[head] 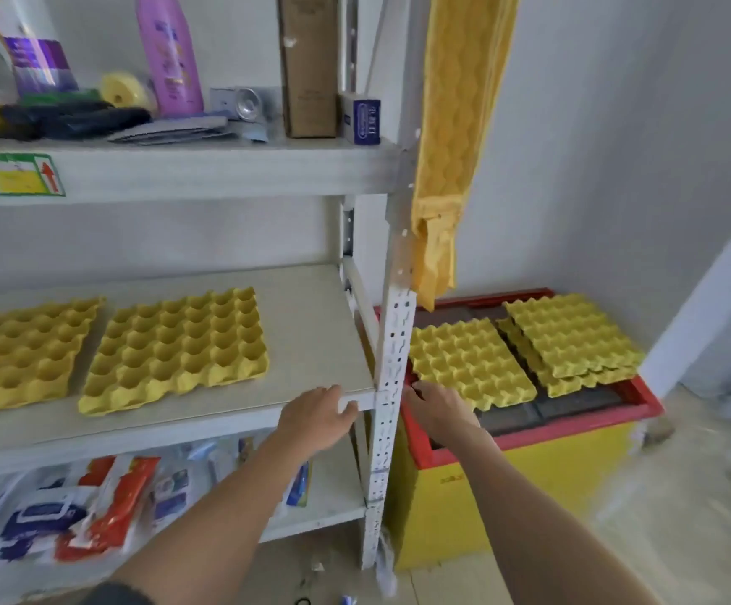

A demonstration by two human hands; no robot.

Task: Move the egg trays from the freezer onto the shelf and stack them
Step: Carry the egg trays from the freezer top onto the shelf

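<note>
**Right hand at the near freezer tray, left hand resting on the shelf edge**

Two yellow egg trays lie side by side on the middle shelf: one tray sits near the centre, flat and cups up, and a second tray lies just to its left, cut off by the frame edge. The two are close together but not stacked.

To the right of the white perforated upright post stands the freezer, yellow-bodied with a red rim and a dark lid. On the lid lie more yellow trays: a single tray near the post, and beside it, further right, a small stack of trays with its layers slightly askew.

The left hand rests on the front edge of the middle shelf, close to the post, fingers curled loosely over the lip; its grip holds nothing but the shelf edge. The right hand is at the near left corner of the single tray on the freezer, fingers touching that corner. The post and the hand's own back hide the fingertips, so I cannot tell whether the grip has closed on the tray or only touches it.

A yellow cloth hangs down beside the post above the freezer. The upper shelf carries a purple bottle and a brown carton; the lower shelf holds packets.
</note>
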